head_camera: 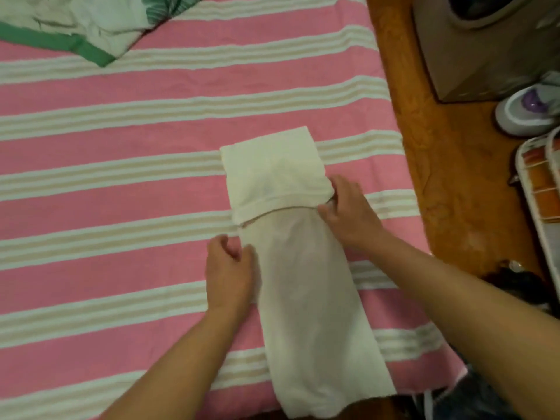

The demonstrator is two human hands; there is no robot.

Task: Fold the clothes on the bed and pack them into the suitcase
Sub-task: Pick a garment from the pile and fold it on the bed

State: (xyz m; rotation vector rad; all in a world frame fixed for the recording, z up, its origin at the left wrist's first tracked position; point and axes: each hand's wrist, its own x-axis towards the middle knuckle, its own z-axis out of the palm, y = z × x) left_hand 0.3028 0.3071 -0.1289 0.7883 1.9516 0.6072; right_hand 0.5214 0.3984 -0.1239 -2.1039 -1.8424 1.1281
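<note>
I'm mid-fold on a cream garment (pixel 303 283) lying as a long strip on the pink striped bed (pixel 121 192), running from the near edge toward 12 o'clock, its far end already doubled back. My right hand (pixel 348 210) pinches the fold line at the strip's 3 o'clock edge; my left hand (pixel 230 268) curls against its 9 o'clock edge, though I cannot tell if it actually grips. Next, I'd judge, another fold toward me. No suitcase in view.
</note>
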